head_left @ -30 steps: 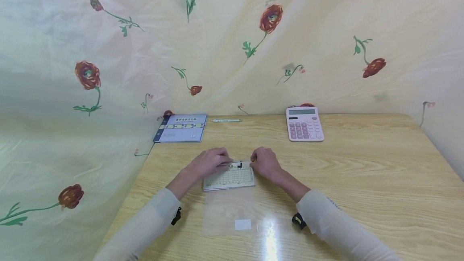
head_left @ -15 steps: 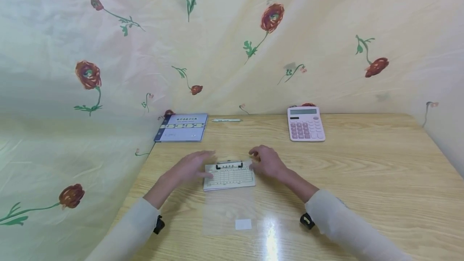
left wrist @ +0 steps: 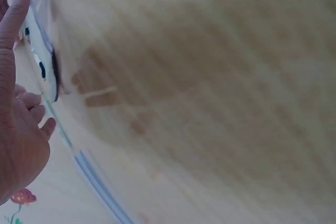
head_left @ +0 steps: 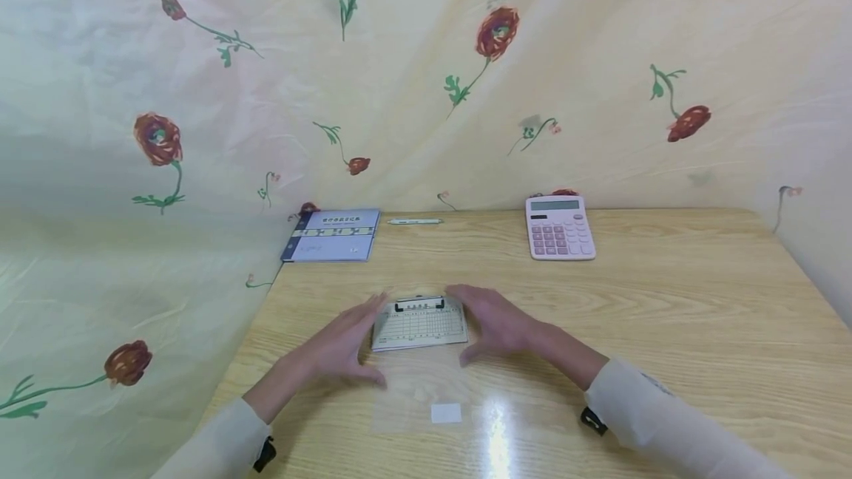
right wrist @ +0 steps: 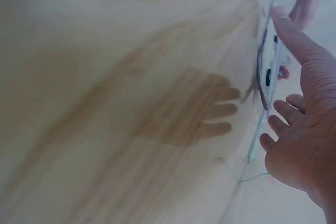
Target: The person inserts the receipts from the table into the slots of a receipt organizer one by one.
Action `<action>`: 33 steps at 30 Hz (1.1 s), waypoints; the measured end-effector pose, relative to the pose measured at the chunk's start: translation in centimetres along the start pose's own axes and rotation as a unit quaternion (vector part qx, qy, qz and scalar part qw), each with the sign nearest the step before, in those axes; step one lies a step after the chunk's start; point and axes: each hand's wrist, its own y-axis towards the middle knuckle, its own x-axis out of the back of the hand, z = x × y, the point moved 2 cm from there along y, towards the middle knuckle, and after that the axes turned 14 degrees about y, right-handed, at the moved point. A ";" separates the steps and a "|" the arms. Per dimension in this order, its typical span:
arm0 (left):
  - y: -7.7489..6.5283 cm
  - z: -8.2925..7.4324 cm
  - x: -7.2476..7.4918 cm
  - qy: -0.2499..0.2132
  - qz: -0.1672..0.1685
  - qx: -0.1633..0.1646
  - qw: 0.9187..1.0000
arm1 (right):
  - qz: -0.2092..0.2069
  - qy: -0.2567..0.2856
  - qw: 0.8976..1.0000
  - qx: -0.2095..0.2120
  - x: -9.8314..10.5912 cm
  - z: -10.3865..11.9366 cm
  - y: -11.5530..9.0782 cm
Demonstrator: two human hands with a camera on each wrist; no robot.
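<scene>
A small stack of printed table forms lies mid-table with a metal clip along its far edge. Under and in front of it a clear plastic sheet with a white label lies flat. My left hand is at the stack's left edge, thumb spread toward me and fingers extended. At the right edge my right hand mirrors it, thumb also apart from the fingers. Neither palm holds anything. In both wrist views the clipped stack appears edge-on beyond the thumb.
A blue booklet lies at the back left, and beside it a white pen. Farther right, a pink calculator sits near the table's back edge. A flowered cloth hangs behind the wooden table.
Both hands have come away from the clip at the far edge and moved down to the stack's sides. My left hand has uncurled, and the right fingers have opened out. The stack stays put.
</scene>
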 end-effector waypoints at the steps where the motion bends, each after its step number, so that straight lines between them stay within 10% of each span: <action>1: -0.2 0.0 -0.2 0.001 -0.002 0.000 1.000 | 0.000 -0.001 1.000 0.009 -0.1 0.0 -0.2; 33: 0.7 0.3 -0.2 0.012 0.070 -0.022 0.997 | 0.021 -0.099 0.995 -0.020 -1.8 -0.3 -1.4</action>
